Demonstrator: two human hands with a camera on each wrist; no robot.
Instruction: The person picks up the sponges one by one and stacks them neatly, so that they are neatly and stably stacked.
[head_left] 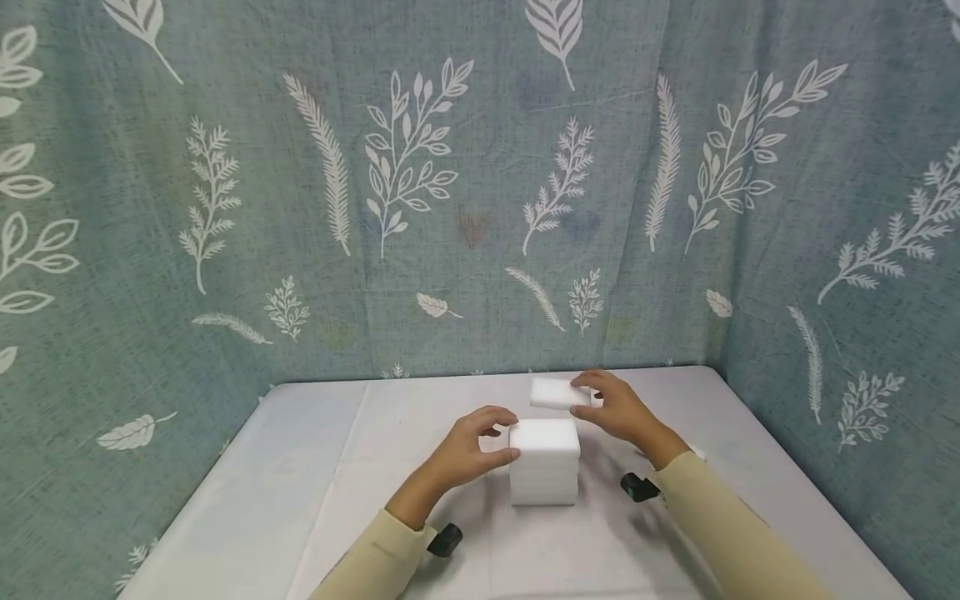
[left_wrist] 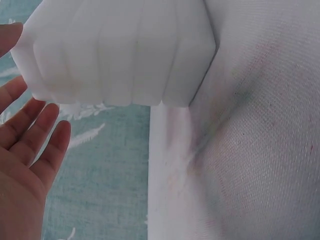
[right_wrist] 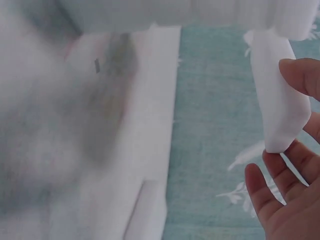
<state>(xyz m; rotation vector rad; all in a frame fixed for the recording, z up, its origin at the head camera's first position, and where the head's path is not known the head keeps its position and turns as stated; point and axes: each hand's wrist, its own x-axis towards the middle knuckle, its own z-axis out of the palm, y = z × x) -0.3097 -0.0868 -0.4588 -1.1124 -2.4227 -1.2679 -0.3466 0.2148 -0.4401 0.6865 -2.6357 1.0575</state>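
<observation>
A neat stack of white sponge blocks (head_left: 544,475) stands on the table, its layers showing as seams in the left wrist view. My left hand (head_left: 468,446) is at the stack's upper left, thumb at the front corner and index finger at the back corner of the top block (left_wrist: 47,65); the other fingers (left_wrist: 52,155) spread loosely beside it. Behind and slightly above the stack, my right hand (head_left: 615,408) pinches a single white sponge block (head_left: 553,392) by its right end, thumb (right_wrist: 300,75) on one side and fingers on the other.
A white cloth covers the table (head_left: 420,408), which meets a leaf-patterned curtain (head_left: 465,317) at the back and sides. Another white piece (head_left: 697,452) lies partly hidden behind the right wrist. Black wrist cameras (head_left: 446,540) hang under both sleeves.
</observation>
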